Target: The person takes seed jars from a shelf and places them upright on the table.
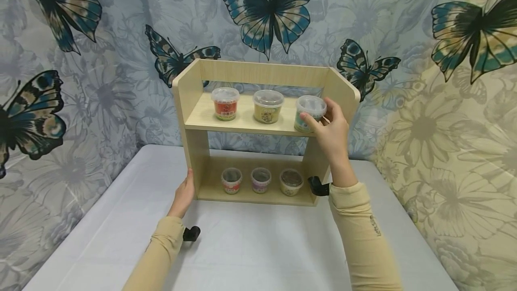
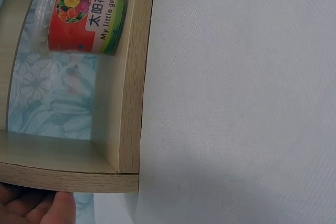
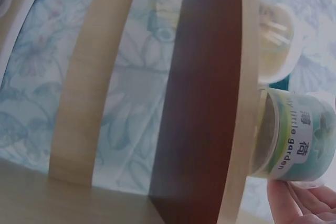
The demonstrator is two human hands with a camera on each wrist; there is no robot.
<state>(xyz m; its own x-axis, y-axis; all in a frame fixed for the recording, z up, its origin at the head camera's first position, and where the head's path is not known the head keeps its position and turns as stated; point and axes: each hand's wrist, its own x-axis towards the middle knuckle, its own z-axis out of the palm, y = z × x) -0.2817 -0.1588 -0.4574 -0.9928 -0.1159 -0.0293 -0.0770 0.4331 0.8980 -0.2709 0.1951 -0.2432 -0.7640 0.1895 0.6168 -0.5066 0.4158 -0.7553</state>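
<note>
My right hand (image 1: 333, 131) grips a lidded plastic cup with a teal label (image 1: 310, 113) at the right end of the upper board. In the right wrist view the cup's base overlaps the board's front edge (image 3: 239, 129), and thumb and fingers hold its side. My left hand (image 1: 183, 194) touches the outer face of the left side panel of a small wooden shelf (image 1: 190, 147), low down. Beside the teal cup on the upper board stand a yellow-labelled cup (image 1: 268, 108) and a red-labelled cup (image 1: 225, 104), both lidded.
On the lower board stand a red-labelled cup (image 1: 231, 181), a purple-labelled cup (image 1: 260, 180) and a pale-labelled cup (image 1: 291, 182). The shelf sits on a white-covered table (image 1: 258, 246), with butterfly-patterned walls (image 1: 270, 8) behind and at the sides. Its right side panel (image 1: 343, 84) rises near my right hand.
</note>
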